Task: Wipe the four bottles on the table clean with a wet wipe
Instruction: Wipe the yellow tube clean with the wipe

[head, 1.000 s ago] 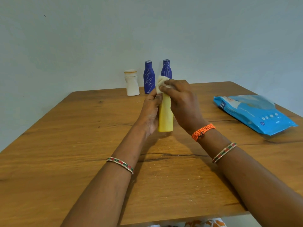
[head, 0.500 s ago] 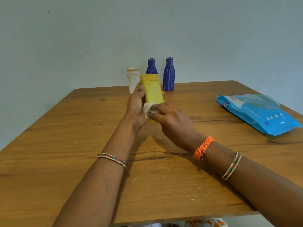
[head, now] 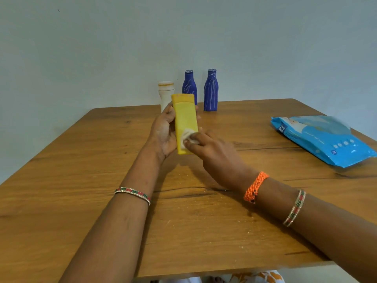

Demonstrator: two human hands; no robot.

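Note:
My left hand (head: pixel 164 133) grips a flat yellow bottle (head: pixel 185 117) above the table's middle, its cap end pointing away from me. My right hand (head: pixel 214 152) pinches a crumpled white wet wipe (head: pixel 188 137) and presses it on the lower part of the yellow bottle's face. At the far edge of the table stand a white bottle (head: pixel 164 92), partly hidden behind the yellow one, and two blue bottles (head: pixel 189 86) (head: pixel 211 90) with pale streaks.
A blue pack of wet wipes (head: pixel 318 137) lies flat near the right edge of the wooden table (head: pixel 81 180). A plain wall stands close behind the far edge. Patterned cloth shows below the near edge.
The yellow bottle went from upright, with the wipe at its top, to tilted away with its face toward me. My right hand moved the wipe down to the bottle's lower part.

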